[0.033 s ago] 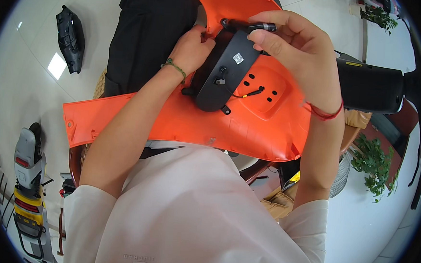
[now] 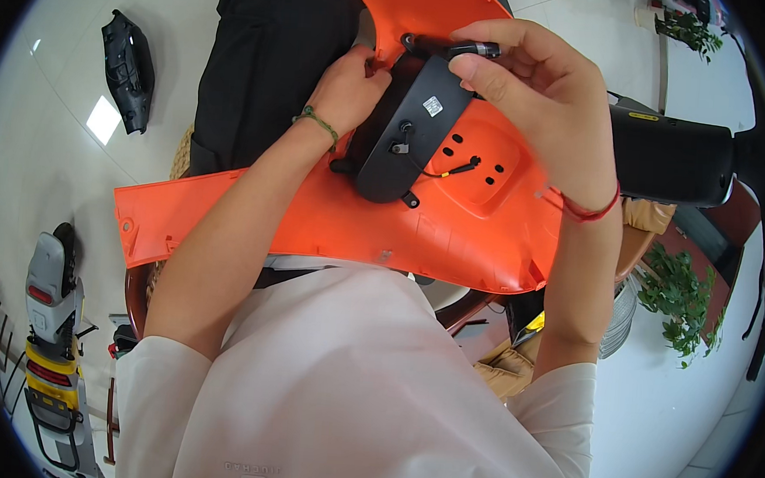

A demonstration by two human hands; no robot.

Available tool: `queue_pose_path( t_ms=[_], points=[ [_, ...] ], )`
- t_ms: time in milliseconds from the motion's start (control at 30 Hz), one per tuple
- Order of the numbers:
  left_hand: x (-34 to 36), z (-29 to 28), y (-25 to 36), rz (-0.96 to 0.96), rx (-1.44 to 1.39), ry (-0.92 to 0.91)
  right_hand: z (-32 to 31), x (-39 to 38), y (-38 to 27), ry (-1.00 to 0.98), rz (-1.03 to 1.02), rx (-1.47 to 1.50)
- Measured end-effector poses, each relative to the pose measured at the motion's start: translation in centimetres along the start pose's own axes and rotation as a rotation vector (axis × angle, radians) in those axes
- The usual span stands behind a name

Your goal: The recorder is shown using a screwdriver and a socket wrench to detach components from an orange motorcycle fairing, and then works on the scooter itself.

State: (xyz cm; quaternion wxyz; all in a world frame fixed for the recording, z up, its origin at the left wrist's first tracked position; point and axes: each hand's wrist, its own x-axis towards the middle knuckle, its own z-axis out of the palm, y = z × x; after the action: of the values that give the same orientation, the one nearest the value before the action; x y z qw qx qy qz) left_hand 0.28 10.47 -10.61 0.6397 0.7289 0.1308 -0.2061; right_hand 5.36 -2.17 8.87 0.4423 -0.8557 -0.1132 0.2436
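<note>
A large orange plastic panel [image 2: 488, 237] lies across my lap, with a black housing [image 2: 397, 143] mounted on it, fitted with bracket tabs and a short cable. My right hand [image 2: 540, 100] pinches a small black cylindrical tool [image 2: 477, 49] at the housing's upper end, beside a tab with a hole. My left hand [image 2: 348, 88] rests at the housing's upper left, its curled fingertips against the orange edge; what they grip, if anything, is hidden.
A black molded part [image 2: 126, 70] lies on the tiled floor at left, above a grey-and-yellow scooter part [image 2: 52, 341]. A black padded seat-like piece [image 2: 676, 165] is at right, with potted plants [image 2: 676, 301] below and at top right. Dark fabric [image 2: 270, 66] lies beneath the panel's upper left.
</note>
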Motion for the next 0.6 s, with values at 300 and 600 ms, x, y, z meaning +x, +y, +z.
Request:
queue_pose_path(
  t_ms=[300,600],
  points=[
    [-0.1,-0.1,0.2,-0.007,0.022,0.012,1.1,-0.1,-1.1,0.186,-0.216,-0.615],
    [0.0,-0.2,0.2,-0.014,0.016,-0.011,0.2,-0.6,-1.0,-0.026,-0.024,-0.210]
  ],
)
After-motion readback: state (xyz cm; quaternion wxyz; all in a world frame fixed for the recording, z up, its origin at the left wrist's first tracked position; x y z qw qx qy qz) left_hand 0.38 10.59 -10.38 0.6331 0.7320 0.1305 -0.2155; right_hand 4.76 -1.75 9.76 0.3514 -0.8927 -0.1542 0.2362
